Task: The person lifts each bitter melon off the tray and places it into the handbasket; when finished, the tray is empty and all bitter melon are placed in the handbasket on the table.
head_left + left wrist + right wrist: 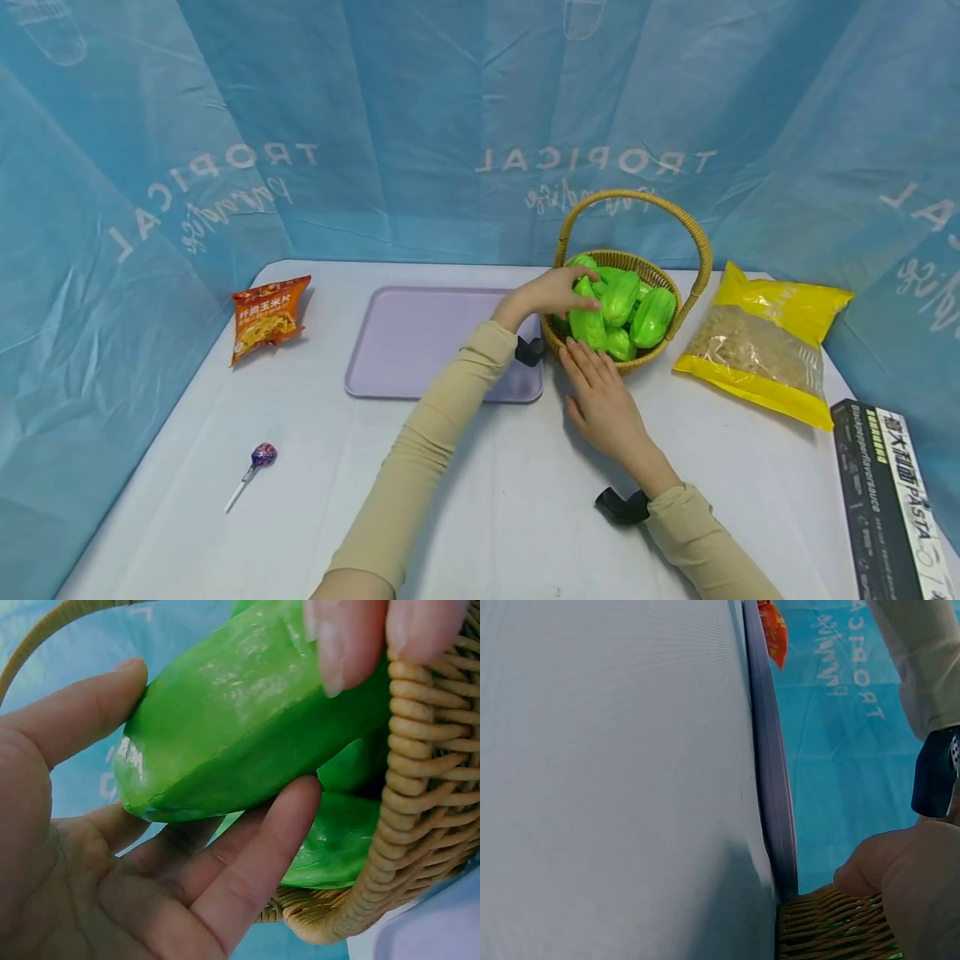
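Observation:
A wicker basket (549, 337) with a tall hoop handle holds several glossy green star fruit (652, 318) with ridged sides. My left hand (551, 296) reaches over its left rim and grips one star fruit (587, 321). In the left wrist view, the thumb and fingers of that hand lie on both sides of this star fruit (225, 727), beside the woven wall. My right hand (603, 408) rests its straight fingers against the basket's front rim. In the right wrist view, its thumb (877, 862) is beside the weave.
A lilac tray (420, 342) lies left of the basket, under the left forearm. An orange snack bag (268, 317) and a lollipop (262, 455) are at the left. On the right are a yellow-and-clear bag (765, 342) and a black pasta box (888, 500). Blue curtains surround the table.

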`<action>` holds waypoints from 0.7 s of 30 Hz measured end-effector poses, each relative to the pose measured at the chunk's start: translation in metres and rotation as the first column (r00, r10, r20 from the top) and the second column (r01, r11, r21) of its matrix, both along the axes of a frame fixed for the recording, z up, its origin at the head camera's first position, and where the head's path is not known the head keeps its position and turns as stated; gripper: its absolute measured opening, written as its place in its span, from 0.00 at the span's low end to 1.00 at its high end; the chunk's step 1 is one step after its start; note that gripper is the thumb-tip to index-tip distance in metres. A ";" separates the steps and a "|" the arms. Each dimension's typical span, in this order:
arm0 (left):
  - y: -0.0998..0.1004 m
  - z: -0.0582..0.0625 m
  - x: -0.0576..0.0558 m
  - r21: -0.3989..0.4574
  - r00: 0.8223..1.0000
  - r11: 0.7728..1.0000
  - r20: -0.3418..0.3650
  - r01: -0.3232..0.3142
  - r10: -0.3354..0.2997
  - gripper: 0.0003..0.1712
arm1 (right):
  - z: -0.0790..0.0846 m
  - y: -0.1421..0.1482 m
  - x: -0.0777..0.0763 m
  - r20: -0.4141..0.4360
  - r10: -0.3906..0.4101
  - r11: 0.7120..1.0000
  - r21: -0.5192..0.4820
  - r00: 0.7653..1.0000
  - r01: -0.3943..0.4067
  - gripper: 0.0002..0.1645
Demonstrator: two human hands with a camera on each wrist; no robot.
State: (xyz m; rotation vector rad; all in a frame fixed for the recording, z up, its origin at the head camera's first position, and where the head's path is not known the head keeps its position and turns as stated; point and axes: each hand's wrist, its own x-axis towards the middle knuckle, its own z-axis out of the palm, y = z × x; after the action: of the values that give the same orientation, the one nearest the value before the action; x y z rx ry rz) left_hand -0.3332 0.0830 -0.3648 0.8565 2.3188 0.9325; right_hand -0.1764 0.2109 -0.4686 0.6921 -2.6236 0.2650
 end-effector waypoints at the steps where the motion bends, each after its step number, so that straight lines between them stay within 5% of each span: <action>1: 0.001 -0.001 0.000 -0.011 1.000 1.000 0.002 -0.002 0.002 0.36 | 0.000 0.000 0.000 0.004 0.000 1.000 -0.001 1.000 0.000 0.44; 9: 0.005 0.004 0.005 -0.279 0.977 0.958 -0.213 -0.057 -0.004 0.40 | 0.000 0.000 0.000 0.012 0.006 1.000 -0.010 1.000 -0.006 0.44; 21: 0.001 0.023 0.011 -0.239 0.962 0.970 -0.273 -0.049 -0.019 0.36 | 0.002 0.000 0.002 0.042 -0.010 1.000 0.006 0.999 0.009 0.44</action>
State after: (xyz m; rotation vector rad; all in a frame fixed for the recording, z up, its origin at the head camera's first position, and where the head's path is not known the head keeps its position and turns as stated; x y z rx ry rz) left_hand -0.3220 0.0835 -0.3416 0.9106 2.6094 0.5436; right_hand -0.1749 0.2108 -0.4662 0.6827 -2.6676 0.2723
